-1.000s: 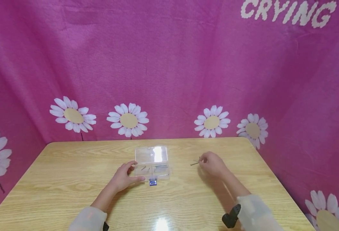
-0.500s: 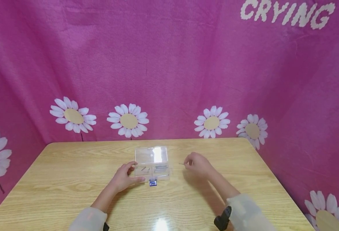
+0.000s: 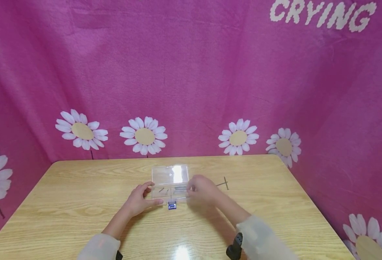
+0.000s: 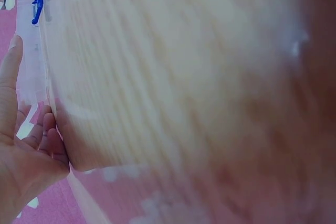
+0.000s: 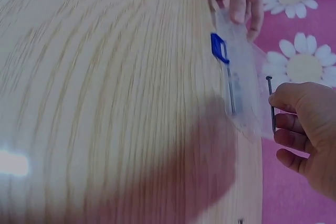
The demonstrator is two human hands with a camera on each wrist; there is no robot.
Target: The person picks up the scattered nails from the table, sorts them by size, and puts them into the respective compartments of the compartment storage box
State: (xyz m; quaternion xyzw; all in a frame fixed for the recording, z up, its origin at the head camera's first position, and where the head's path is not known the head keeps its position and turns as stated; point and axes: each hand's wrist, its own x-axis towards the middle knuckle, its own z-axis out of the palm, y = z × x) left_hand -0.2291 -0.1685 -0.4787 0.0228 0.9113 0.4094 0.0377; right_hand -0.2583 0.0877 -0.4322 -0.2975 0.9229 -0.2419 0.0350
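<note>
A clear plastic box [image 3: 161,196] with a blue latch [image 3: 172,205] lies on the table, its lid [image 3: 164,174] flipped back. Dark nails [image 3: 161,189] lie in its left compartment, and longer ones [image 3: 180,188] in the right. My left hand [image 3: 140,200] holds the box's left end, thumb at the front and fingers behind. Above the box's right end, my right hand [image 3: 204,189] pinches a long nail [image 5: 271,103] between thumb and fingers. The held nail shows clearly only in the right wrist view.
A few loose nails [image 3: 226,183] lie crossed on the wooden table [image 3: 259,209], right of the box. A pink cloth with daisies [image 3: 191,90] hangs behind the table and along its sides.
My right hand has moved left from the loose nails to the box's right end, carrying a nail. My left hand and the box have stayed in place.
</note>
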